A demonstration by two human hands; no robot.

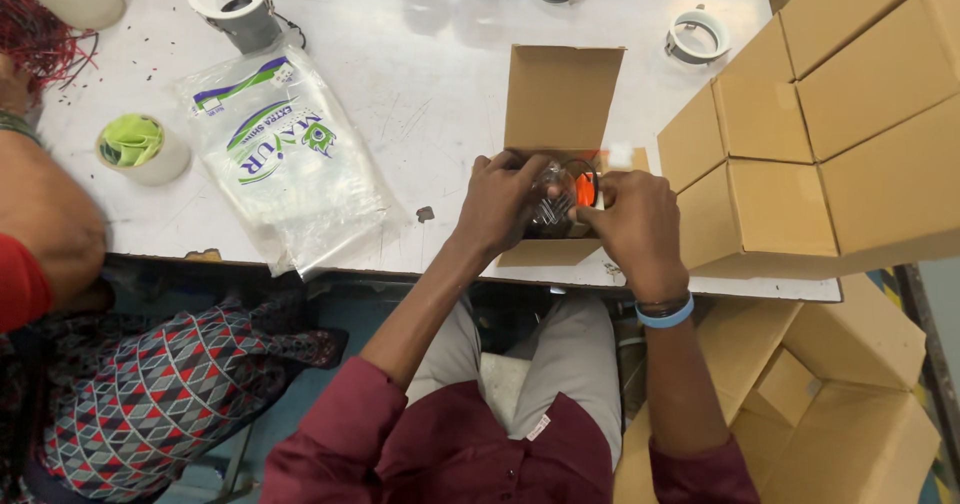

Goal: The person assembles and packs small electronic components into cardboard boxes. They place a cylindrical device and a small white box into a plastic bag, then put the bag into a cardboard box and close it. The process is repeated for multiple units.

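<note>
Just right of the frame's centre, the person's left hand [500, 204] and right hand [638, 226] meet over a small open cardboard box [560, 104] that sits at the near edge of the pale table [420, 64], its lid flap standing up behind the hands. Both hands are clamped on a plastic-wrapped fitting [562, 199], a dark, shiny item in a clear bag with an orange part showing at its right end, which lies at the mouth of the box; the left fingers curl over its left end and the right fingers close round the orange end. A blue wristband [666, 314] circles the right wrist. At the right of the frame a stack of closed cardboard boxes [820, 154] stands just beside the open one. To the left of centre a pile of clear plastic bags [285, 164] with green and blue print lies flat on the table, a roll of tape [145, 149] with green stuffing farther left. A white ring fitting [697, 36] rests near the top right. Another person in a patterned garment [150, 394] sits at the lower left.
</note>
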